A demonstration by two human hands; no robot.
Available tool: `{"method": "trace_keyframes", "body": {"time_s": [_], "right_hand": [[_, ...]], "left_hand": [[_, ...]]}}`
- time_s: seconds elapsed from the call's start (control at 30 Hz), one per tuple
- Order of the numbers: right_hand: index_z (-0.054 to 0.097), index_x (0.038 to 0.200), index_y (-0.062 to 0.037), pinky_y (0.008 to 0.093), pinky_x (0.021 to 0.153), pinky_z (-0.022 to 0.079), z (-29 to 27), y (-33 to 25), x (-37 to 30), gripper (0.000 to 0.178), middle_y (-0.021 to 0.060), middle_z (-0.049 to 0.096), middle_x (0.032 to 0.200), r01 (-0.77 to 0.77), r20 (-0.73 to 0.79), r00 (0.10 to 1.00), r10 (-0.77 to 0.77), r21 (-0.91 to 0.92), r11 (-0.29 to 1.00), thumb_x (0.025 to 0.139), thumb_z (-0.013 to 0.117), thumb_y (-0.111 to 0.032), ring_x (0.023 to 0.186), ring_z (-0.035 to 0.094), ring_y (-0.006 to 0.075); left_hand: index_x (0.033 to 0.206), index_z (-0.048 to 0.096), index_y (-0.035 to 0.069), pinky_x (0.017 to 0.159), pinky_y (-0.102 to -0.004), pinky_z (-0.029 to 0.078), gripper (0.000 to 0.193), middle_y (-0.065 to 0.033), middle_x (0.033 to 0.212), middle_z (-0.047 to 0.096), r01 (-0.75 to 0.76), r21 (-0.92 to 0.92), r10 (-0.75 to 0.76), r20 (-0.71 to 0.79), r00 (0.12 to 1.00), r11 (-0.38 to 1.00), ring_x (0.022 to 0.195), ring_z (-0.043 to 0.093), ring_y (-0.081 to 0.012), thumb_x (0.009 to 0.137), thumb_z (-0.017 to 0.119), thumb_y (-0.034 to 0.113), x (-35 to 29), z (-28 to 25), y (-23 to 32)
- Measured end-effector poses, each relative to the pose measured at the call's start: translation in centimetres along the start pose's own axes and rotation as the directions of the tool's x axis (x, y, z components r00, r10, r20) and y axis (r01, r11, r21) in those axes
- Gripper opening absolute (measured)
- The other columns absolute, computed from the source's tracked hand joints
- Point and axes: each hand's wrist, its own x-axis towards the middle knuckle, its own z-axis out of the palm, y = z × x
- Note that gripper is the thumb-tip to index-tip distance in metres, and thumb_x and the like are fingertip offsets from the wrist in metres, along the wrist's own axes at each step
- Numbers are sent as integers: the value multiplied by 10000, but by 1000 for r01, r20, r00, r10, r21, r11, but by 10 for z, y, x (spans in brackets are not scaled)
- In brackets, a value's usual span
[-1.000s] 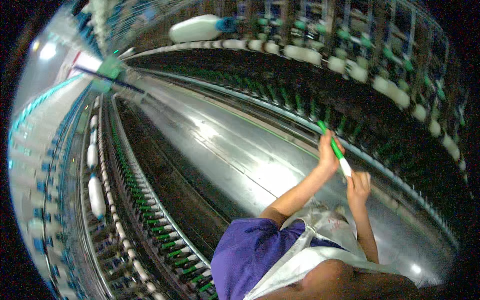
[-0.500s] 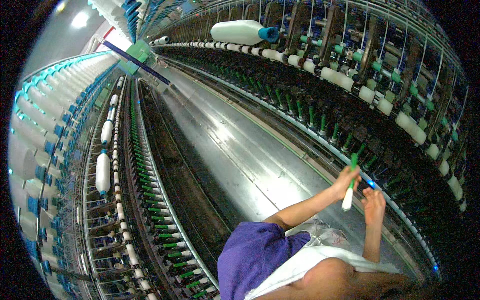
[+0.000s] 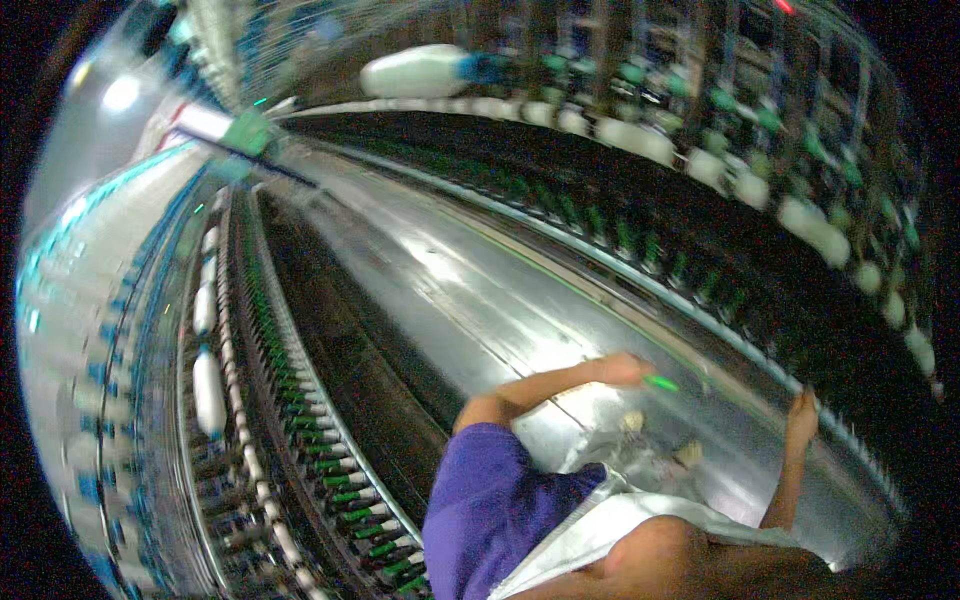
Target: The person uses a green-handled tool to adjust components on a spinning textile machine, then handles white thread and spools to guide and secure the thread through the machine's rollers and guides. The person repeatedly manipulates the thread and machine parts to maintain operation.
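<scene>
My left hand (image 3: 622, 370) is closed around a spinning bobbin (image 3: 661, 383), held over the aisle floor. Only its green end pokes out to the right, smeared by motion; my fingers hide the remainder. Farther right, my right hand (image 3: 802, 418) is raised at the front rail (image 3: 725, 348) of the right-hand spinning frame. Its fingers look drawn together, and whatever they may hold is too blurred to make out. Behind that rail runs a row of green bobbins (image 3: 651, 250) on spindles.
Another spinning frame on the left carries green and white bobbins (image 3: 345, 480) and white roving packages (image 3: 208, 390). One large white roving package (image 3: 415, 72) lies atop the right frame. A shiny metal-like floor (image 3: 430, 255) runs between both machines.
My left hand has moved left and down with the bobbin, away from the right frame. My right hand has moved right to the rail, its fingers drawing together. The whole view has shifted and blurred.
</scene>
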Motion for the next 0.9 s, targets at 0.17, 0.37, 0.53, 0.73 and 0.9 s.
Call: {"method": "trace_keyframes", "body": {"time_s": [0.17,0.37,0.53,0.73,0.9], "right_hand": [[662,887,-49,443,944,337,-21,2,-24,224,105,611,823,400,309,873,-376,-16,916,851,544,-236,824,545,309],[624,768,-124,466,677,468,5,-93,-15,272,110,632,747,204,391,878,-277,219,954,850,508,-356,759,600,332],[675,929,-136,431,512,471,48,-134,24,248,138,604,622,166,51,983,-174,129,978,835,542,-323,552,590,313],[657,1018,-200,409,483,455,84,-147,39,282,132,578,579,-31,46,998,30,9,999,758,551,-170,515,562,310],[644,996,-178,441,497,474,96,-153,33,233,116,597,575,-46,2,999,46,32,998,801,533,-239,514,587,309]], "left_hand": [[1196,480,88,680,-412,493,380,-137,940,616,407,149,-410,-9,912,901,777,600,-300,853,544,240,-98,-34,-99],[1012,447,43,535,-275,425,299,-24,712,500,348,-834,-888,-316,335,428,612,505,-111,896,543,301,-109,-52,-137],[992,548,20,557,-267,427,299,-29,731,552,435,-776,-878,-317,358,457,625,523,-120,809,672,221,-122,-69,-160],[1069,540,19,565,-289,434,352,-43,720,580,451,-522,-690,-522,502,724,636,495,-115,780,696,144,-109,-84,-168],[1167,487,-11,591,-243,407,429,-23,767,577,468,-556,-726,-553,409,687,660,477,-101,799,677,101,-83,-102,-168]]}}
